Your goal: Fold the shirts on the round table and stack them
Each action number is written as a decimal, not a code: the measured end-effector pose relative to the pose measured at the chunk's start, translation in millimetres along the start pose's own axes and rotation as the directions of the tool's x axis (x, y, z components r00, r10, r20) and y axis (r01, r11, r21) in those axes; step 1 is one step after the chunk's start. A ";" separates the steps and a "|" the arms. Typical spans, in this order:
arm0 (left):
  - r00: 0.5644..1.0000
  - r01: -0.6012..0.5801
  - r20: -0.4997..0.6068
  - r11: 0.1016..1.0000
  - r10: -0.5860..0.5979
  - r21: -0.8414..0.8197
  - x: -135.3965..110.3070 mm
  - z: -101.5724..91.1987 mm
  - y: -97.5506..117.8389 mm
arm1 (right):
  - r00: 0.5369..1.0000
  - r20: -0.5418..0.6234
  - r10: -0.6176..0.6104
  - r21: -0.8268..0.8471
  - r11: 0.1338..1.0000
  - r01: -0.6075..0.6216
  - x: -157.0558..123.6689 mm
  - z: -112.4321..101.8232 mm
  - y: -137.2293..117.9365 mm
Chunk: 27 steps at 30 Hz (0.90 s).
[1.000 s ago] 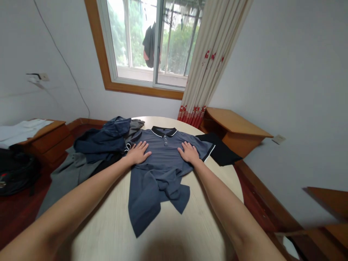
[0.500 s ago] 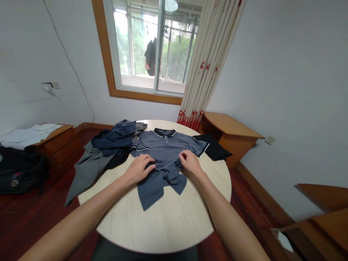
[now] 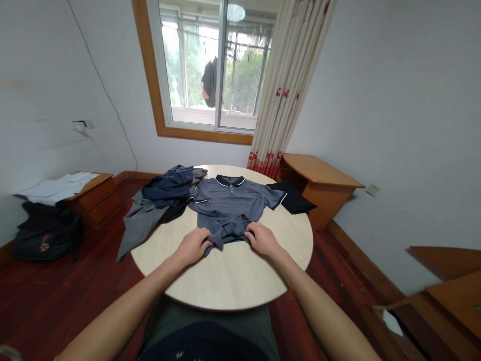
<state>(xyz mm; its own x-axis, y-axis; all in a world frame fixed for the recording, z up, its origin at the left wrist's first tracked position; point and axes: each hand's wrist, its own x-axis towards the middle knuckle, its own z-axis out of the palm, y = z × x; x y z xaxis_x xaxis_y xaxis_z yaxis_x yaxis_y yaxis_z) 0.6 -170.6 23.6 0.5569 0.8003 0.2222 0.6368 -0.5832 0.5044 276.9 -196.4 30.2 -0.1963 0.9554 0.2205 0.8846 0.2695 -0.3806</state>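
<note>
A grey polo shirt (image 3: pixel 240 200) with a black collar and white-edged sleeves lies front up on the round pale table (image 3: pixel 233 281). Its collar points toward the window, and the lower part is bunched into folds near me. My left hand (image 3: pixel 195 244) pinches the shirt's hem at the left corner. At the right side of the hem, my right hand (image 3: pixel 262 239) has its fingers closed on the fabric. Between both hands the cloth is rumpled.
A heap of dark blue and grey clothes (image 3: pixel 165 193) hangs over the table's left edge. Folded black cloth (image 3: pixel 293 198) lies at the right edge. Beyond it stands a wooden desk (image 3: pixel 319 170). A black backpack (image 3: pixel 48 233) rests on the floor at left.
Both hands have closed on the hem. The loose flaps that hung toward me are now gathered up into folds. My view has tilted, showing more of my lap.
</note>
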 end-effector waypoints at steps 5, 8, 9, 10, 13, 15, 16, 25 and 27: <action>0.948 0.104 -0.207 0.851 -0.242 -0.515 6.3 -23.0 -19.2 | 0.943 -0.254 0.214 0.411 0.907 -0.095 9.3 -26.0 30.1; 0.896 0.115 -0.264 0.761 -0.358 -0.639 1.5 -46.9 -22.1 | 0.875 -0.270 0.402 0.651 0.745 -0.142 5.8 -51.4 46.2; 0.889 0.119 -0.269 0.755 -0.370 -0.644 -2.2 -55.6 -20.9 | 0.861 -0.231 0.453 0.725 0.671 -0.158 2.0 -59.8 49.9; 0.889 0.120 -0.273 0.763 -0.367 -0.635 -6.9 -64.3 -18.8 | 0.853 -0.183 0.489 0.779 0.601 -0.177 -3.0 -67.8 52.7; 0.928 0.080 -0.268 0.843 -0.257 -0.532 -23.3 -89.0 -10.0 | 0.855 -0.054 0.516 0.820 0.511 -0.257 -23.8 -90.0 57.0; 0.967 0.019 -0.219 0.896 -0.128 -0.443 -33.2 -102.8 -4.5 | 0.871 -0.022 0.490 0.796 0.536 -0.282 -40.4 -104.2 57.9; 0.982 -0.010 -0.178 0.914 -0.068 -0.406 -37.1 -108.8 -2.5 | 0.884 -0.009 0.467 0.774 0.562 -0.290 -49.1 -111.6 58.4; 0.957 0.015 0.279 0.944 0.082 -0.329 -33.3 -112.3 5.1 | 0.782 0.457 0.423 0.290 0.761 -0.581 -92.7 -151.2 77.8; 0.975 0.013 0.215 0.955 0.053 -0.298 -21.7 -94.6 6.5 | 0.853 0.314 0.418 0.244 0.832 -0.498 -77.1 -137.3 73.5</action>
<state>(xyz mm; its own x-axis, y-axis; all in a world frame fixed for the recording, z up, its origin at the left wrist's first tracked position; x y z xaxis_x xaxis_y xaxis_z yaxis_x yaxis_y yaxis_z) -57.8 -178.6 100.9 0.6917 0.7193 0.0644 0.4564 -0.5044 0.7330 415.1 -266.8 108.6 0.0694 0.9650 -0.2528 0.7306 -0.2217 -0.6458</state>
